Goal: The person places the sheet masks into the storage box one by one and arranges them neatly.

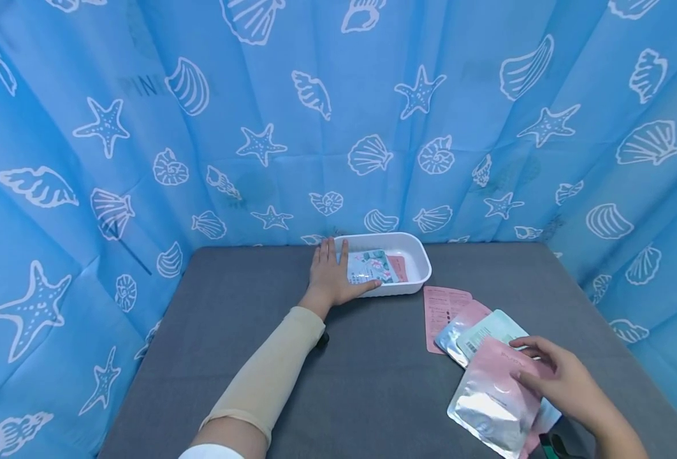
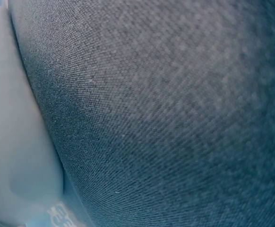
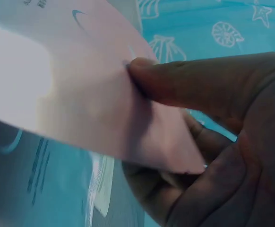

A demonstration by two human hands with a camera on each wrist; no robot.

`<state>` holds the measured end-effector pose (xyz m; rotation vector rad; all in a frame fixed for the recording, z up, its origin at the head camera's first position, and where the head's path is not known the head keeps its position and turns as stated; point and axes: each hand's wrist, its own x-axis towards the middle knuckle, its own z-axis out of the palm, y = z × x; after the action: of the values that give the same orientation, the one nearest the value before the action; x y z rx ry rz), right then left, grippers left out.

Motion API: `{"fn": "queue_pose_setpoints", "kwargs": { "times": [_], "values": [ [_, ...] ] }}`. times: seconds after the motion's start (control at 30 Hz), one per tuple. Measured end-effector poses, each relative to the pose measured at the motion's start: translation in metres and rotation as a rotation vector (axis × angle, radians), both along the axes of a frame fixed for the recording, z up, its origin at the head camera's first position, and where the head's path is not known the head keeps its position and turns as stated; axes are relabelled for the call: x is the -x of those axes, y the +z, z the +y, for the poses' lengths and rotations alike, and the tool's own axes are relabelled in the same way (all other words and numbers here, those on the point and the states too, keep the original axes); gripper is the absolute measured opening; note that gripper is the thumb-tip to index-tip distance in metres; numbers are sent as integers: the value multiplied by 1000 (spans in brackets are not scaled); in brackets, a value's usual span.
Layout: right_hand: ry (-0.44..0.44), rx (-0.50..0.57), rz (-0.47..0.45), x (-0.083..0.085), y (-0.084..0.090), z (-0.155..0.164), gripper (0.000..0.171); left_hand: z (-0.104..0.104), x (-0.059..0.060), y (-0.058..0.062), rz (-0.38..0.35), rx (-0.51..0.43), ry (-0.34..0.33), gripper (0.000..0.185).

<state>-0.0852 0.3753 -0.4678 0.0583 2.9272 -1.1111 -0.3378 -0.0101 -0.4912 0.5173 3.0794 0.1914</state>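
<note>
Pinching a pink-and-silver pouch (image 1: 495, 396) front-right of the white tub (image 1: 401, 289)
Right hand (image 1: 565, 381): thumb and fingers clamped on the pouch; left hand (image 1: 331, 282): fingers apart, over the tub's left end.

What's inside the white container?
In the white container: a floral sachet, partly covering a pink sachet. Anything beneath them, or behind the left hand, is covered.

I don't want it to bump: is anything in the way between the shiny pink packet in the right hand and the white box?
Nothing tall shows between the shiny packet and the white box. Some other packets lie low on the table between them, and the left hand is at the box's left end.
</note>
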Motion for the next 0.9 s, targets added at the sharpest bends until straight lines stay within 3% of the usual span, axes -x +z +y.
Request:
{"fn": "queue_pose_setpoints", "kwargs": {
  "times": [0.17,0.37,0.6,0.7,0.9],
  "values": [
    [33,28,73,6,6,-6,40,-1,0,0,12,1,-2,132],
    [91,75,50,13,12,-14,19,-1,2,-4,3,-7,3,133],
    [214,145,162,26,18,-21,17,-2,1,-7,11,-21,6,134],
    [202,161,206,32,21,-24,18,-2,1,-8,10,-31,9,134],
    [95,199,285,42,28,-30,19,-1,5,-11,7,-30,6,136]
  ]
}}
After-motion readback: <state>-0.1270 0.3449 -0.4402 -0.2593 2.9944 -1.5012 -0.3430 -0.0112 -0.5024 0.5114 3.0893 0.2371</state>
